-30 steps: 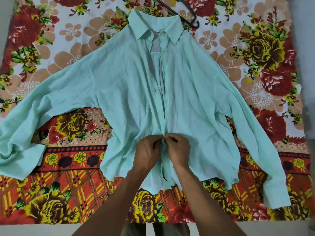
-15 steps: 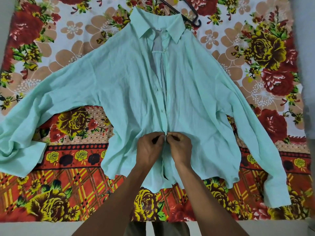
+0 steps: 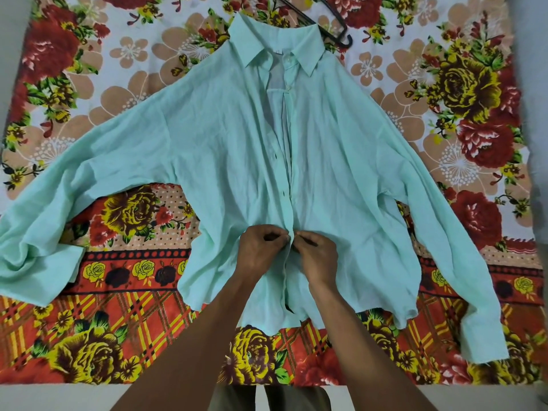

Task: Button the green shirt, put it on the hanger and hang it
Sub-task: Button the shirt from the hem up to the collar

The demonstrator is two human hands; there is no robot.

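Note:
The pale green shirt [image 3: 225, 149] lies flat, front up, on a flowered bedsheet, sleeves spread to both sides and collar at the far end. Its front placket gapes open near the collar. My left hand [image 3: 261, 247] pinches the left edge of the placket low on the shirt. My right hand [image 3: 317, 253] pinches the right edge right beside it, fingertips almost touching. The button between them is hidden by my fingers. A black hanger [image 3: 332, 28] lies just beyond the collar, partly out of view.
The flowered bedsheet [image 3: 124, 84] covers the whole surface, red plaid along its near part. A pale floor strip [image 3: 59, 397] runs along the near edge. Grey wall or floor shows at the right side [image 3: 533, 84].
Both hands have stayed at the same spot on the placket, fingers shifting slightly around the button. The shirt has not moved.

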